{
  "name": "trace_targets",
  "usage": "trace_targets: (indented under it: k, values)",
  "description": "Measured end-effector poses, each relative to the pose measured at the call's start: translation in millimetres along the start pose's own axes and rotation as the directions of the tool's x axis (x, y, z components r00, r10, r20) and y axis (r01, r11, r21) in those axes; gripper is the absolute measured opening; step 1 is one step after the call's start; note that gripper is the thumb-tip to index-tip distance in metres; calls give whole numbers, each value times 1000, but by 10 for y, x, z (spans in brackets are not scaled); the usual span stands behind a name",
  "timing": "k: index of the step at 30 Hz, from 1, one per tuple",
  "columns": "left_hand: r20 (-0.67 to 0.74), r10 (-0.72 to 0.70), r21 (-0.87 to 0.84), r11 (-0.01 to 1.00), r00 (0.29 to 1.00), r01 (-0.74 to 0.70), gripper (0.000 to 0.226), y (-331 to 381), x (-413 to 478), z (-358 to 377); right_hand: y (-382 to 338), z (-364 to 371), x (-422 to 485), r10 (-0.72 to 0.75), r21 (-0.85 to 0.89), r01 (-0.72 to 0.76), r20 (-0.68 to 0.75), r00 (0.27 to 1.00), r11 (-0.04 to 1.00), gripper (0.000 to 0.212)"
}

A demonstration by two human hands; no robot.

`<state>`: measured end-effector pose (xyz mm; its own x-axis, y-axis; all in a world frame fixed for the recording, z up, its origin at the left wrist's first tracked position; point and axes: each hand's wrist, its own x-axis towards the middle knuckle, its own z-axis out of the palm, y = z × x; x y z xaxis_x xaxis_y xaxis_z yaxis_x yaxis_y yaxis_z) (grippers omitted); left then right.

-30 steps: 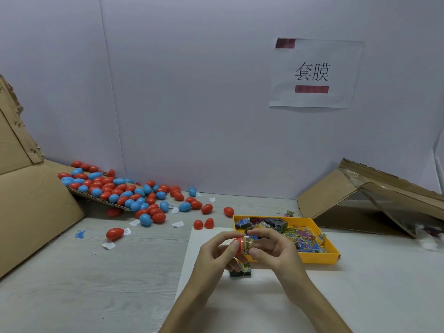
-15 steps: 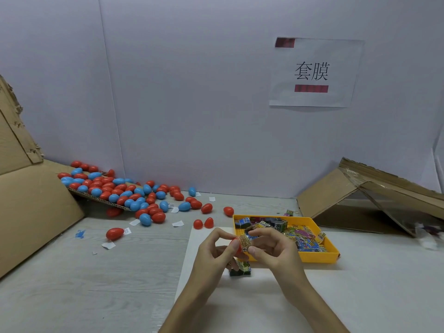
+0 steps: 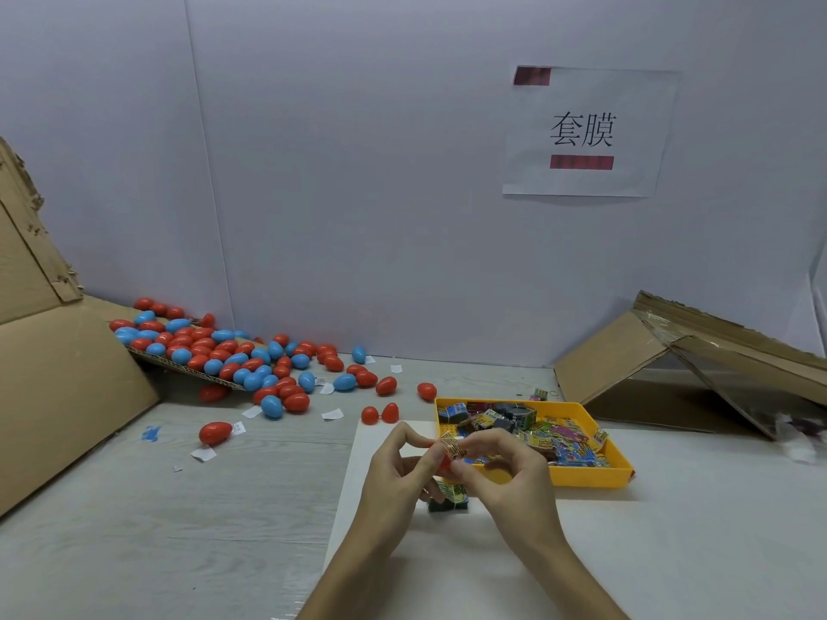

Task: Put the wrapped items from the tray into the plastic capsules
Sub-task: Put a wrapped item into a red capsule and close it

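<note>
My left hand (image 3: 398, 472) pinches a red capsule half (image 3: 443, 460) just in front of the yellow tray (image 3: 590, 476). My right hand (image 3: 496, 472) pinches a wrapped item (image 3: 452, 446) and holds it at the capsule's opening. Several more wrapped items (image 3: 537, 429) fill the tray. Another wrapped item (image 3: 449, 496) lies on the white sheet under my hands. Two red capsule halves (image 3: 380, 413) stand on the table just beyond the sheet's far left corner.
A heap of red and blue capsules (image 3: 215, 351) spreads over a cardboard flap at the back left. One red capsule (image 3: 215, 432) and paper slips lie loose. Cardboard panels stand at the left (image 3: 58, 387) and back right (image 3: 698, 364). A white sheet (image 3: 671, 552) covers the near table.
Both hands have sunk slightly toward the sheet while working the wrapped item against the red capsule half. Nothing else has moved.
</note>
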<state>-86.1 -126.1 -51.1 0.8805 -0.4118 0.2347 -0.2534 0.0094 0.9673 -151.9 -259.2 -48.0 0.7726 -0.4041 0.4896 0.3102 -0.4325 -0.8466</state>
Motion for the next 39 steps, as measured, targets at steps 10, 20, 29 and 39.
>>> trace_targets:
  k: [10,20,29,39]
  values:
    - [34,-113,-217,969,993,118,42,17,-4,-6,-72,62,-78,-233,-126,226,-44,971,966,31]
    - [112,-165,-372,907,980,195,45,71,-11,2,-86,87,-103,-337,-234,296,-161,928,926,31]
    - [233,-177,-450,852,956,267,50,109,-75,37,-85,109,-139,-439,-292,381,-166,883,877,30]
    - [324,-198,-456,824,925,336,48,129,-58,20,-24,119,-125,-488,-323,423,-152,860,846,26]
